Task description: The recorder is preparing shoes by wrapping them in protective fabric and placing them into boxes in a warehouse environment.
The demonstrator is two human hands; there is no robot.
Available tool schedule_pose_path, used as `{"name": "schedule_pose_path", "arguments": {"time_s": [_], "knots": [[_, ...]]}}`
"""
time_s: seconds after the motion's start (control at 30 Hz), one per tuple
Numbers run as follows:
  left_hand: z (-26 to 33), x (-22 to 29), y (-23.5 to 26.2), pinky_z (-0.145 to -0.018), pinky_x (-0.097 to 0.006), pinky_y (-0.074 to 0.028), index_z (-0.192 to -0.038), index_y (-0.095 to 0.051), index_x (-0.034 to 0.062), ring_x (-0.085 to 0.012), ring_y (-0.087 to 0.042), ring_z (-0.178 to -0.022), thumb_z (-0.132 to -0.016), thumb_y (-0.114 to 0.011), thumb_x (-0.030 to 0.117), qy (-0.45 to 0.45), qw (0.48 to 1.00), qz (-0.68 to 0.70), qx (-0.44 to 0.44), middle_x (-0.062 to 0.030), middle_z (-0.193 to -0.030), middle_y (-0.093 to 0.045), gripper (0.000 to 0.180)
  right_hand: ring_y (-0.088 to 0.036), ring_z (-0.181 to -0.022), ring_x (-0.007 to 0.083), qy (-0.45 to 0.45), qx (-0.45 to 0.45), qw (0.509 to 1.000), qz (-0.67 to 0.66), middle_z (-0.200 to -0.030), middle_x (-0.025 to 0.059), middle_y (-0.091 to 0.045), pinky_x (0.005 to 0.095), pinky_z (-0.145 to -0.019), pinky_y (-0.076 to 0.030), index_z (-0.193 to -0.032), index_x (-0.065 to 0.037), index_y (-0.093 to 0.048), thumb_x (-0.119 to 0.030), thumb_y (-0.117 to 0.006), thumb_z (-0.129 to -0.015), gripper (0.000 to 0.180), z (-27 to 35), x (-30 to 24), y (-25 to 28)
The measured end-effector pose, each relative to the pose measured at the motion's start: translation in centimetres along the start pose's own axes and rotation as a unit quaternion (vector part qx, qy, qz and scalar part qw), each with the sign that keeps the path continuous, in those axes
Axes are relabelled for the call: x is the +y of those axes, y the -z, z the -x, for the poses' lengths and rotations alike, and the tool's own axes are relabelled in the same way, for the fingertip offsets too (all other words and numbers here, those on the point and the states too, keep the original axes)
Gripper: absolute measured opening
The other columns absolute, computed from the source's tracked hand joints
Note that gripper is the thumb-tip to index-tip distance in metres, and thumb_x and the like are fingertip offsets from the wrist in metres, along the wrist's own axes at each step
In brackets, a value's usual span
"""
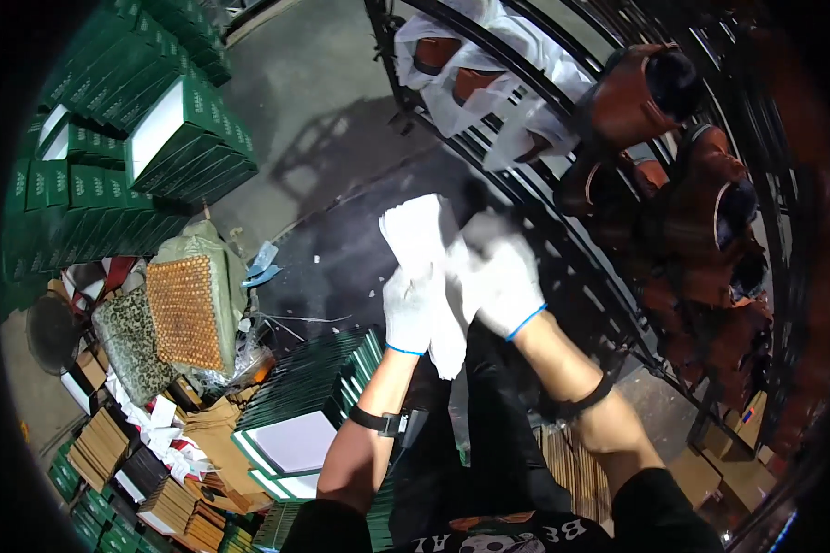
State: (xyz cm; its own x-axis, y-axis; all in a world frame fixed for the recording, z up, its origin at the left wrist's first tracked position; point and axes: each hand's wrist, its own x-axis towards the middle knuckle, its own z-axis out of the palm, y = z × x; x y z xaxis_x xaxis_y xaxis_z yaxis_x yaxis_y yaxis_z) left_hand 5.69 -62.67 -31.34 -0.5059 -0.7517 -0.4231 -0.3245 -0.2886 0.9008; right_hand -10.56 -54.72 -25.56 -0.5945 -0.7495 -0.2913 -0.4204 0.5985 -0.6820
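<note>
Head view: left hand point(407, 311) and right hand point(502, 276) (both white-gloved) pinching crumpled white paper sheet point(431, 263).

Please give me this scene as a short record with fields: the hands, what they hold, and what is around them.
left hand: white glove, grips the white sheet
right hand: white glove, grips the same sheet
white sheet: thin, crumpled, held up between both hands
black rack: right, with brown boots
green boxes: stacked at left
floor: grey concrete
</note>
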Motion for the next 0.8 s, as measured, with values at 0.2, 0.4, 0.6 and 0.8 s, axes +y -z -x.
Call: {"name": "schedule_pose_path", "arguments": {"time_s": [0.2,0.4,0.6,0.8], "knots": [[0.4,0.4,2.0,-0.087,-0.04,-0.061,-0.129,-0.072,0.0004,-0.03,-0.081,-0.099,-0.114,-0.057,0.034,-0.083,0.985,-0.128,-0.08,-0.0174,-0.111,-0.081,0.04,-0.07,-0.119,0.0467,-0.056,0.062,0.988,0.128,-0.116,0.0276,-0.074,0.0503,-0.103,-0.056,-0.119,-0.002,-0.072,-0.015,-0.079,-0.089,0.034,6.0,11.4,3.4],[4.1,-1.1,-3.5,-0.093,-0.046,-0.058,-0.137,-0.069,0.0027,-0.0416,-0.076,-0.112,-0.116,-0.051,0.033,-0.036,0.973,-0.221,-0.062,-0.0266,-0.118,-0.077,0.041,-0.076,-0.111,0.045,-0.167,0.158,0.951,0.209,-0.114,0.0274,-0.079,0.0482,-0.095,-0.059,-0.135,-0.001,-0.069,-0.045,-0.081,-0.098,0.058,-4.5,17.6,10.3],[6.2,-7.0,-2.9,-0.086,-0.043,-0.058,-0.135,-0.069,-0.0025,-0.0342,-0.076,-0.103,-0.11,-0.058,0.011,-0.122,0.979,-0.157,0.053,-0.0233,-0.115,-0.077,0.03,-0.072,-0.084,0.0187,-0.174,0.103,0.976,-0.084,-0.093,0.0174,-0.077,0.032,-0.076,-0.058,-0.122,0.011,-0.072,-0.028,-0.072,-0.108,0.041,15.9,6.7,12.6],[9.5,-8.0,-3.2,-0.084,-0.049,-0.061,-0.141,-0.066,-0.003,-0.0452,-0.076,-0.097,-0.111,-0.053,0.012,-0.145,0.959,-0.244,-0.02,-0.026,-0.113,-0.077,0.035,-0.069,-0.085,0.0091,-0.318,-0.011,0.801,-0.507,-0.104,0.0042,-0.077,0.0271,-0.07,-0.054,-0.13,0.004,-0.074,-0.027,-0.068,-0.11,0.037,22.6,2.4,11.9]]}}
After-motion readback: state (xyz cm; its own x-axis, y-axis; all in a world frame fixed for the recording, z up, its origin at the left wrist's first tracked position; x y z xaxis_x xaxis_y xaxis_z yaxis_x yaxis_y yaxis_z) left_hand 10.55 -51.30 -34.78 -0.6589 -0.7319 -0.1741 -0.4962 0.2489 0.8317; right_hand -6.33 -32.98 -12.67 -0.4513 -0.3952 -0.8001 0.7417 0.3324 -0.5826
